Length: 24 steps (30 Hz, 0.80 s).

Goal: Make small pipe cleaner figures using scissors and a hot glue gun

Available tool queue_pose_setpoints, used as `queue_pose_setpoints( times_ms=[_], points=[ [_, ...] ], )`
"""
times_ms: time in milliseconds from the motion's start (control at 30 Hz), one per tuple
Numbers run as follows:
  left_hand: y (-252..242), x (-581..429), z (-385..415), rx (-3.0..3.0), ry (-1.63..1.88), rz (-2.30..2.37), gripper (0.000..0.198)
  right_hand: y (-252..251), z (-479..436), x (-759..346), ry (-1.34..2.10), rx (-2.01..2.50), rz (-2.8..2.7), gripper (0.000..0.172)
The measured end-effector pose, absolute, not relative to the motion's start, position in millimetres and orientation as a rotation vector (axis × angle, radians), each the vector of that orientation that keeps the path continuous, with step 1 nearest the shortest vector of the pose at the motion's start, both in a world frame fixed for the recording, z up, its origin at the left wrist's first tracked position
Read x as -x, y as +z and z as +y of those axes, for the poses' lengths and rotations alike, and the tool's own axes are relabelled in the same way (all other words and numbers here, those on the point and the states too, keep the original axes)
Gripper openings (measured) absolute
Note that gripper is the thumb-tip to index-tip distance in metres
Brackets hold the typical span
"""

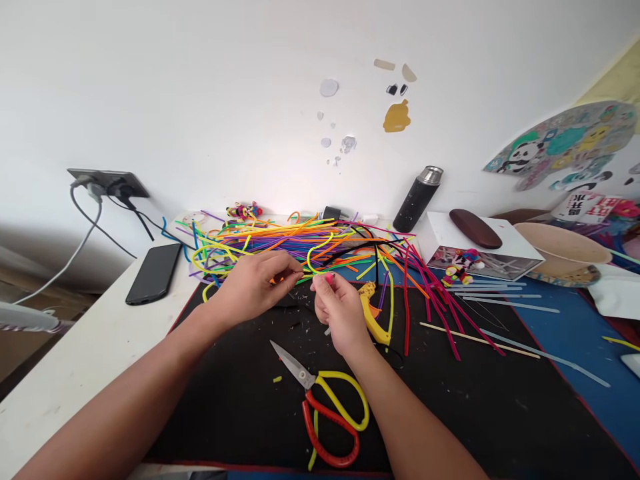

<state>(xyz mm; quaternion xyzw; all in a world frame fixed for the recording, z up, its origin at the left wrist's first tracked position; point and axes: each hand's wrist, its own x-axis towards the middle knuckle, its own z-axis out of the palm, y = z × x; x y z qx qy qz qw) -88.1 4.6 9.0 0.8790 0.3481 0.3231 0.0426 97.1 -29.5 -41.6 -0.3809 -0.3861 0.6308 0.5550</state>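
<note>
My right hand (pixel 340 310) is closed in a pinch. A curved yellow-green pipe cleaner (pixel 310 257) rises from its fingertips, and a small pinkish-red bit (pixel 331 277) shows by the thumb. Just to the left, my left hand (pixel 263 283) has its fingers drawn together, their tips near the right hand's; what lies between them is hidden. Below both hands, scissors (pixel 306 380) with one yellow and one red handle lie partly spread on the black mat (pixel 225 413). A yellow tool-like object (pixel 375 320) is partly behind the right hand.
A heap of colourful pipe cleaners (pixel 280 243) spreads behind my hands, with magenta ones (pixel 440 300) trailing right. A phone (pixel 154 273) lies left. A black flask (pixel 417 200), a white box (pixel 435 237) and a bowl (pixel 560 243) stand at the back right. Translucent sticks (pixel 510 300) lie before the box.
</note>
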Motion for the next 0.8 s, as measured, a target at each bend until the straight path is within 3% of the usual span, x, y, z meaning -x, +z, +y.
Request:
queue_pose_setpoints(
  times_ms=[667,800],
  points=[
    [8.3,85.8,2.2,-2.54,0.847,1.081,0.023,-48.4,-26.3,-99.9,1.389,0.969,-0.919,0.042],
    [12.2,87.6,4.3,-2.195,0.701,1.172,0.039,-48.3,-26.3,-100.7,1.371,0.968,-0.923,0.04]
  ],
)
